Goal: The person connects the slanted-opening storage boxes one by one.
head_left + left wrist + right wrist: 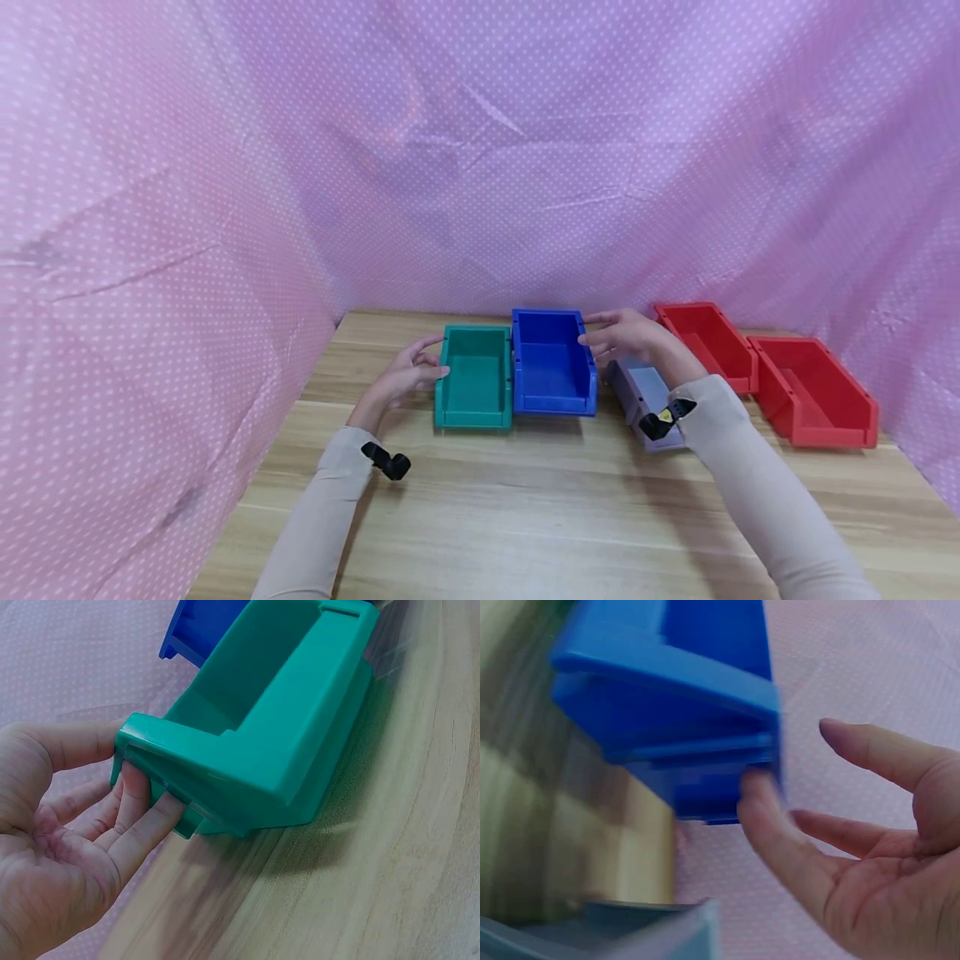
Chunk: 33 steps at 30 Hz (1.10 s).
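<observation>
My left hand (406,375) pinches the left side wall of a green plastic storage bin (474,379). In the left wrist view the thumb lies over the rim of the green bin (247,761), with the fingers against the outside of that wall. A blue storage bin (551,367) stands directly to the right of the green one. Beside its right wall is my right hand (630,333). The right wrist view has the thumb raised off the blue bin (697,727), while a loosely extended finger meets its outer side.
A grey bin (651,400) stands askew under the right forearm, partly hidden by it. Two red bins, a rear one (708,342) and a front one (813,392), stand farther right. Pink dotted cloth (480,208) hangs behind and beside the wooden table (510,517).
</observation>
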Each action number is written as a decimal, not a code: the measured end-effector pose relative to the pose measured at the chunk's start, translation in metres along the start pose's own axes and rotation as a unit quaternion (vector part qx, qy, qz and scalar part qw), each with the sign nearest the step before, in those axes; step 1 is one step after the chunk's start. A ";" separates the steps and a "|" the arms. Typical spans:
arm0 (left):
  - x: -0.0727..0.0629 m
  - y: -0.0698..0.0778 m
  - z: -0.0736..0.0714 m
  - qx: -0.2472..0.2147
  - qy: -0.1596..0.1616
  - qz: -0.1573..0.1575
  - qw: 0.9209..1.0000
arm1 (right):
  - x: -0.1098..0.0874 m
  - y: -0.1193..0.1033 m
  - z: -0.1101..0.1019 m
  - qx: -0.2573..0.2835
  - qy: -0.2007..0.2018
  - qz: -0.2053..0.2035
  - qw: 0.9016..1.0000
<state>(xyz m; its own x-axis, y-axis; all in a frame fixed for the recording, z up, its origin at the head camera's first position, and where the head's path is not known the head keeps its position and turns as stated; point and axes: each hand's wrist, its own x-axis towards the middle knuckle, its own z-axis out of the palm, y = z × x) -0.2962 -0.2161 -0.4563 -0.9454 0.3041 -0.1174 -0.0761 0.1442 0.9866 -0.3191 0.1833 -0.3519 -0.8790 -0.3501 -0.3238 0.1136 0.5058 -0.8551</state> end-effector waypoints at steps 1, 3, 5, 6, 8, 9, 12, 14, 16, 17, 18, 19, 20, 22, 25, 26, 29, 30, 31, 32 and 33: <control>0.000 0.000 0.000 0.000 0.001 -0.001 1.000 | -0.002 -0.004 -0.001 -0.017 0.006 -0.001 1.000; -0.001 0.001 0.001 0.000 0.001 -0.002 1.000 | -0.004 -0.012 -0.001 -0.048 0.026 -0.007 0.998; -0.001 0.001 0.002 -0.002 0.002 -0.004 1.000 | -0.005 -0.020 0.000 -0.080 0.049 -0.029 0.995; -0.002 0.001 0.002 -0.002 0.003 -0.004 1.000 | -0.005 -0.024 0.002 -0.092 0.057 -0.044 0.993; -0.002 0.001 0.002 -0.002 0.002 -0.005 1.000 | -0.003 -0.029 0.007 -0.107 0.063 -0.081 0.989; -0.002 0.001 0.002 -0.002 0.002 -0.005 1.000 | -0.001 -0.032 0.009 -0.111 0.059 -0.102 0.987; -0.002 0.000 0.001 -0.001 0.002 -0.005 1.000 | 0.004 -0.038 0.018 -0.114 0.026 -0.157 0.981; -0.002 0.000 0.000 0.000 0.003 -0.006 1.000 | 0.008 -0.041 0.025 -0.114 -0.009 -0.177 0.978; -0.002 0.000 0.000 0.001 0.003 -0.007 1.000 | 0.011 -0.042 0.031 -0.129 -0.038 -0.189 0.973; -0.002 0.000 0.000 0.001 0.004 -0.007 1.000 | 0.013 -0.043 0.035 -0.141 -0.049 -0.191 0.970; -0.002 0.000 0.000 0.000 0.004 -0.008 1.000 | 0.014 -0.043 0.038 -0.153 -0.058 -0.193 0.968; -0.002 0.000 0.000 0.000 0.004 -0.008 1.000 | 0.015 -0.043 0.041 -0.171 -0.060 -0.195 0.964; -0.002 0.001 0.000 0.000 0.003 -0.008 1.000 | 0.017 -0.042 0.044 -0.192 -0.060 -0.199 0.959; -0.003 0.001 0.000 -0.001 0.001 -0.008 1.000 | 0.021 -0.040 0.050 -0.229 -0.057 -0.205 0.950; -0.003 0.000 -0.001 0.001 -0.004 -0.005 1.000 | 0.024 -0.034 0.056 -0.269 -0.050 -0.210 0.939; -0.003 0.000 -0.001 0.001 -0.006 -0.003 1.000 | 0.025 -0.032 0.058 -0.280 -0.051 -0.210 0.936; -0.004 0.000 -0.001 0.006 -0.009 -0.001 1.000 | 0.026 -0.028 0.062 -0.293 -0.056 -0.211 0.931; -0.005 0.001 -0.001 0.007 -0.009 -0.001 1.000 | 0.027 -0.028 0.063 -0.296 -0.058 -0.213 0.930; -0.005 0.001 -0.002 0.009 -0.009 -0.001 1.000 | 0.027 -0.027 0.064 -0.298 -0.059 -0.215 0.928; -0.005 0.001 -0.002 0.010 -0.009 0.000 1.000 | 0.027 -0.027 0.064 -0.300 -0.060 -0.218 0.927; -0.005 0.001 -0.002 0.012 -0.009 0.000 1.000 | 0.028 -0.027 0.064 -0.301 -0.060 -0.221 0.926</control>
<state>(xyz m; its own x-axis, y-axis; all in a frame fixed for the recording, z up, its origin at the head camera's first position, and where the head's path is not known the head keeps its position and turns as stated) -0.2924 -0.2193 -0.4547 -0.9392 0.3218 -0.1200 -0.0687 0.1662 0.9837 -0.3166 0.1092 -0.3641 -0.7165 -0.6941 -0.0698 -0.5553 0.6281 -0.5451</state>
